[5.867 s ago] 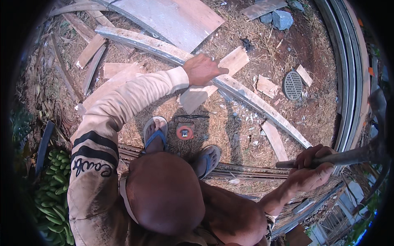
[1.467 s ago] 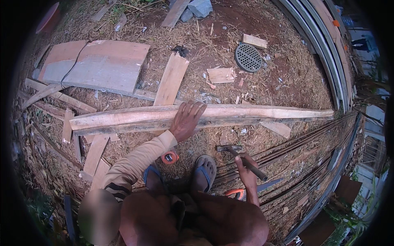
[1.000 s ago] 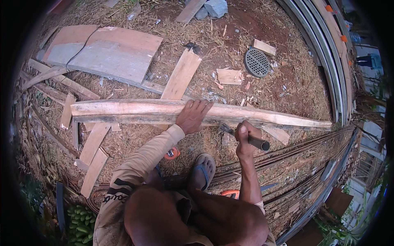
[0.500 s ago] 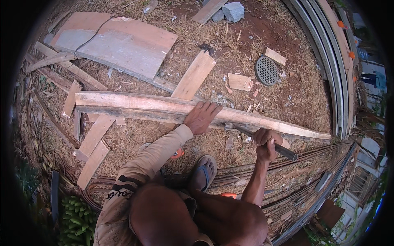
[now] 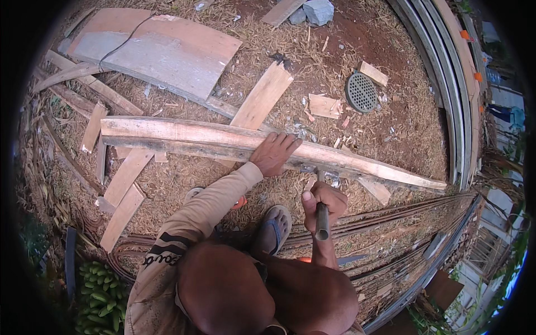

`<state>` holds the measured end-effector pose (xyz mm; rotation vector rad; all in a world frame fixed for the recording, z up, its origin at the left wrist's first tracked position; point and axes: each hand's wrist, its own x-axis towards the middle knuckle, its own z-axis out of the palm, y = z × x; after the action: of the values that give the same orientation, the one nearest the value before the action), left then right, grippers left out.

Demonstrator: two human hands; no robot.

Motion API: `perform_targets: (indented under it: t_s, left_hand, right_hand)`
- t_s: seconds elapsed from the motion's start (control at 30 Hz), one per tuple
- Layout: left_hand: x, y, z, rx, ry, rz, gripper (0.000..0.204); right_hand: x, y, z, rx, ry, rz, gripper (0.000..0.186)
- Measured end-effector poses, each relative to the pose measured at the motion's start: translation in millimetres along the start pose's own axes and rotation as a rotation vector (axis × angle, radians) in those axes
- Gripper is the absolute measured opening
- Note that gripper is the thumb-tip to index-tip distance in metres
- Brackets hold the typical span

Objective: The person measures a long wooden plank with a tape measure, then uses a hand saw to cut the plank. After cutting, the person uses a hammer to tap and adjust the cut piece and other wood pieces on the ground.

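A long, roughly hewn wooden beam (image 5: 201,134) lies across the middle, its narrow end at the right. My left hand (image 5: 274,153) rests on the beam, fingers stretched over its upper face. To the right of it, my right hand (image 5: 326,204) is closed round the tubular metal handle of a hammer (image 5: 322,223). The handle's hollow end points toward me. The hammer's head is at the beam's near edge and only partly visible, so I cannot tell how it bears on the wood.
A short board (image 5: 263,97) passes under the beam. Beyond are a large panel (image 5: 156,53), a round perforated grate (image 5: 362,92) and grey stones (image 5: 318,12). Metal rods (image 5: 385,218) run along the ground at the right. Green bananas (image 5: 99,296) lie at the lower left.
My right hand has swung the hammer's handle left and toward me, from slanting right to nearly straight at me. My left hand stays on the beam.
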<state>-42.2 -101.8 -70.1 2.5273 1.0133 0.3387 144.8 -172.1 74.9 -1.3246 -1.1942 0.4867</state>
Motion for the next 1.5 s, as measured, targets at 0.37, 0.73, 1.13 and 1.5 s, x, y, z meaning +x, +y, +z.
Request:
perform_targets:
  t_s: [0.37, 0.73, 1.13, 1.5]
  left_hand:
    - [1.8, 6.7, 9.3, -0.031, -0.057, 0.027, 0.102]
    - [-8.9, 18.0, 8.4, -0.083, 0.061, -0.027, 0.081]
    - [-49.5, 24.2, 1.5, -0.147, -0.081, -0.132, 0.098]
    - [-29.6, -14.1, -48.5, -0.085, 0.003, -0.207, 0.100]
  right_hand:
    - [7.4, 2.0, -42.4, 0.404, 0.111, 0.319, 0.046]
    - [-15.1, -22.1, -13.0, 0.005, -0.165, 0.122, 0.054]
    - [-13.8, -49.9, 20.5, -0.027, -0.411, 0.040, 0.057]
    - [29.1, -38.3, 44.6, 0.054, -0.273, 0.126, 0.068]
